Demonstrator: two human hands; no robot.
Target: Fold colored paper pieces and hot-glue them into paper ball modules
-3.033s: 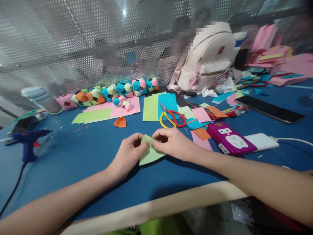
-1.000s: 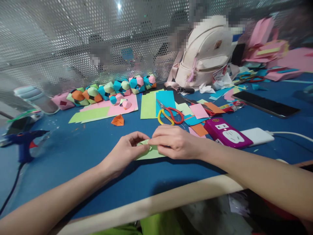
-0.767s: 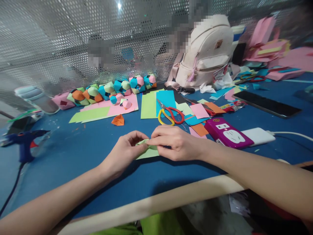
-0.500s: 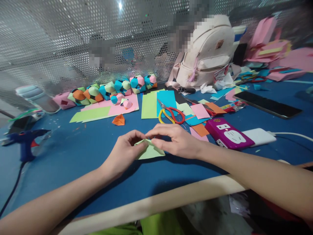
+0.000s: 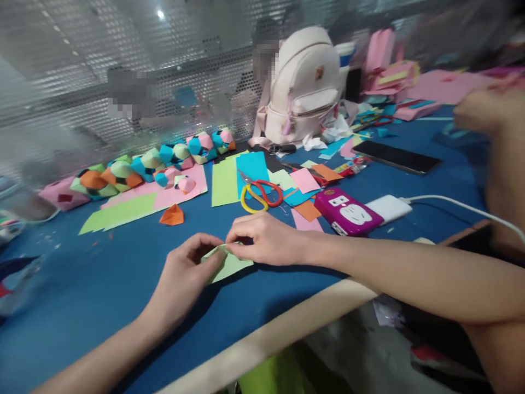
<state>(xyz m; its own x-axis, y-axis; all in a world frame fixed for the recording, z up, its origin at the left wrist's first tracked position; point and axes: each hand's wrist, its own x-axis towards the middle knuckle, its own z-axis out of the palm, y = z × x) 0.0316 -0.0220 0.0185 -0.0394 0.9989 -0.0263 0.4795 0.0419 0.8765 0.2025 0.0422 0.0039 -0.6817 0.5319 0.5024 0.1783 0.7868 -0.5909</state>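
A pale green sheet of paper (image 5: 232, 266) is pinched between both hands, just above the blue table (image 5: 123, 306). My left hand (image 5: 186, 268) is closed on its left side, thumb on top. With thumb and index finger, my right hand (image 5: 262, 241) grips the far edge close to the left fingertips. Part of the paper is hidden by the fingers. Beyond the hands lie scissors (image 5: 256, 198) with one yellow and one red handle. A small folded orange paper piece (image 5: 172, 215) rests to their left.
Folded paper balls (image 5: 150, 164) line the back left, near green and pink sheets (image 5: 123, 213). A pale backpack (image 5: 305, 87) stands behind. Rightward are a purple power adapter (image 5: 346, 212), a white power bank (image 5: 389, 208), a phone (image 5: 397, 157) and another person's arm (image 5: 504, 164).
The view has swung to the right, so the tabletop things appear shifted left. Another person's arm now shows at the right. Both hands keep hold of the green paper.
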